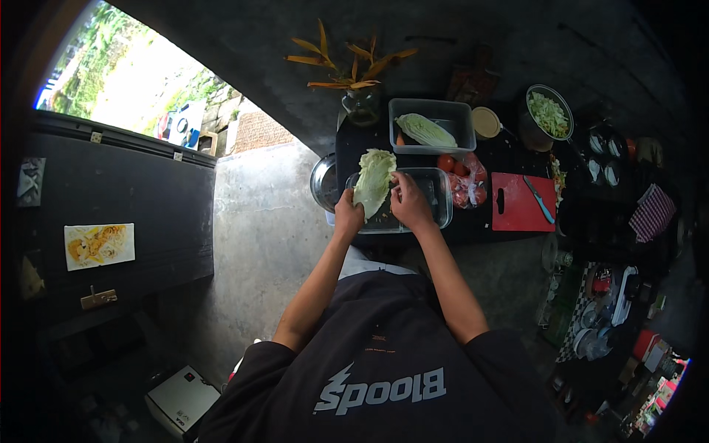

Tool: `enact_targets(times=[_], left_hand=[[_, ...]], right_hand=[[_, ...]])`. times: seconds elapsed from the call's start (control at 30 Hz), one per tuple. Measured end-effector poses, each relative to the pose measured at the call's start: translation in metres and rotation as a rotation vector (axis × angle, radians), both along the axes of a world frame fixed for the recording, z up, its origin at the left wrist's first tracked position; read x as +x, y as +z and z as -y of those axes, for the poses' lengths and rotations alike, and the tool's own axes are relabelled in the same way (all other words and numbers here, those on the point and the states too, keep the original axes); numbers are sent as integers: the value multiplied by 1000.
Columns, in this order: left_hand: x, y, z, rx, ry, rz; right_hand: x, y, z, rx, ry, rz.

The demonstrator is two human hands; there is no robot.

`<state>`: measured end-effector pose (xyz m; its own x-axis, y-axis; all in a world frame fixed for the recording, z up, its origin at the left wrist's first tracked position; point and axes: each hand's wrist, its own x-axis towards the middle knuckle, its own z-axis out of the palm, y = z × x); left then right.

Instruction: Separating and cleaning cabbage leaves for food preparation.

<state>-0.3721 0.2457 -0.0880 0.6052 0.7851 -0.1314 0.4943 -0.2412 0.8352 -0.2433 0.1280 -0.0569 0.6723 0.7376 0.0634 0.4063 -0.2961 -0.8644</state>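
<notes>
A pale green napa cabbage leaf (378, 176) is held up over a clear plastic container (437, 191). My left hand (349, 216) grips the leaf at its lower, whiter end. At the leaf's right edge is my right hand (410, 204), its fingertips touching or very close to it; whether they pinch it I cannot tell. Small bits lie in the container below, partly hidden by the leaf and both hands. Just behind, a second clear container (465, 145) holds a napa cabbage (426, 130) and what looks like a carrot (400, 138).
Tomatoes in a plastic bag (468, 181) sit right of the container. A knife (540, 200) lies on a red cutting board (509, 213). Farther back stand a pot of chopped cabbage (548, 115) and a glass vase (361, 108). A metal bowl (323, 183) is at the table's left edge.
</notes>
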Motion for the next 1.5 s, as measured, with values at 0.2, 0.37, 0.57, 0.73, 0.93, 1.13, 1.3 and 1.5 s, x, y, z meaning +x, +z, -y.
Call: enact_targets(times=[0.2, 0.37, 0.57, 0.73, 0.93, 1.13, 1.3, 1.5], left_hand=[[-13, 16, 1, -117, -15, -35], [-30, 30, 6, -446, 75, 2], [-31, 32, 8, -545, 81, -18], [-26, 27, -1, -367, 18, -183], [-28, 7, -9, -204, 5, -283], [-17, -12, -16, -214, 51, -285], [-15, -7, -15, -60, -84, -327], [-17, -5, -22, -53, -151, -332]], right_hand=[[-25, 30, 1, -48, 509, 23], [-37, 9, 17, -11, 612, 65], [-27, -28, 26, -139, 597, 177], [-18, -26, 11, -602, 689, 119], [1, -37, -2, -402, 597, 138], [-34, -46, -7, -343, 615, 109], [-50, -67, 5, -289, 574, 164], [-25, -58, -13, -533, 700, 311]])
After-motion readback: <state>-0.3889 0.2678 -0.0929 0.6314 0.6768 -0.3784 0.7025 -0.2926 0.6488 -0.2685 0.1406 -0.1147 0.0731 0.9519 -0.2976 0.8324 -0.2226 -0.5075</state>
